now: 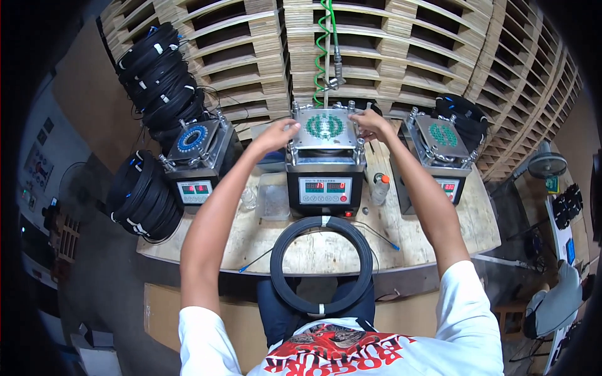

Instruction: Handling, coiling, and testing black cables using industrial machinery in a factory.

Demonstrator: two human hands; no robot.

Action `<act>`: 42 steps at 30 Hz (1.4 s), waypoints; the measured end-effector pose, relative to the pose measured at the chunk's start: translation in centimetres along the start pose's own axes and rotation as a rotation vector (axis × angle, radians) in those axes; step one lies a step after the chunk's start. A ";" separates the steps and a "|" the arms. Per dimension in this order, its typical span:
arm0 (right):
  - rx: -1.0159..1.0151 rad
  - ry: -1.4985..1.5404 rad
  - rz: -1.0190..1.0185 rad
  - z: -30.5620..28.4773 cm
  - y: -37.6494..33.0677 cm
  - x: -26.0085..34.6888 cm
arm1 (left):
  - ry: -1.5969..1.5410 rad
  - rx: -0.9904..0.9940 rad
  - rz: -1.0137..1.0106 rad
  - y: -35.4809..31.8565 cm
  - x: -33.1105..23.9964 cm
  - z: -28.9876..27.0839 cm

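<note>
The square silver metal plate (pixel 304 119) lies between the left hand (pixel 279 133) and right hand (pixel 372 124), fingers bent at its sides; grasp cannot be determined.

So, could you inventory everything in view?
Table: one, tan, centre
Machines: three, black and silver, on table
Front coil: one, black, table's near edge
Other coils: several, black, left and right
Tray: one, clear, left centre
Jar: one, clear, beside tray
Bottle: one, orange-capped, right centre
Hose: one, green, rear centre
Pallets: many, tan, rear
Fan: at least one, grey, right
Co-worker: one, grey top, far right
Left hand: one, bare, middle machine's left
Right hand: one, bare, middle machine's right
</note>
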State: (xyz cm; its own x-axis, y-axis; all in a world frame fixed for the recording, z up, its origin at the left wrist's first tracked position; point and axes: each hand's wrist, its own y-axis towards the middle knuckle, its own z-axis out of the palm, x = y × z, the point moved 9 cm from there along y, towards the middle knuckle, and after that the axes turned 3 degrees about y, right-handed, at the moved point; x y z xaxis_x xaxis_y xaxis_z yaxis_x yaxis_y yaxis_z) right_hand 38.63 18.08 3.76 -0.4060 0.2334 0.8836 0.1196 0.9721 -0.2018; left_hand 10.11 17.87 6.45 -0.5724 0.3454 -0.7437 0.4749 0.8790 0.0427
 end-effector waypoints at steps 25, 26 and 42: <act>-0.067 0.807 -0.263 5.4 2.5 13.9 | 0.188 -0.347 0.184 2.9 1.8 -2.2; 0.016 0.789 -0.272 5.2 2.9 14.2 | 0.154 -0.356 0.210 3.4 1.7 -2.1; -0.287 0.289 -0.332 -1.8 -0.7 0.8 | -0.415 -0.991 0.047 -1.3 1.7 -4.0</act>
State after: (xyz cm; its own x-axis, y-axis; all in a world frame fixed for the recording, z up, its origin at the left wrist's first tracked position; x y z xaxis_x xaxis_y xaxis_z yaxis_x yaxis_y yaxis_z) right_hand 39.83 17.56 5.40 -0.2027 -0.1416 0.9690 0.2864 0.9377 0.1969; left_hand 5.83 18.63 7.83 -0.2071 0.4113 -0.8876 -0.3694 0.8073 0.4603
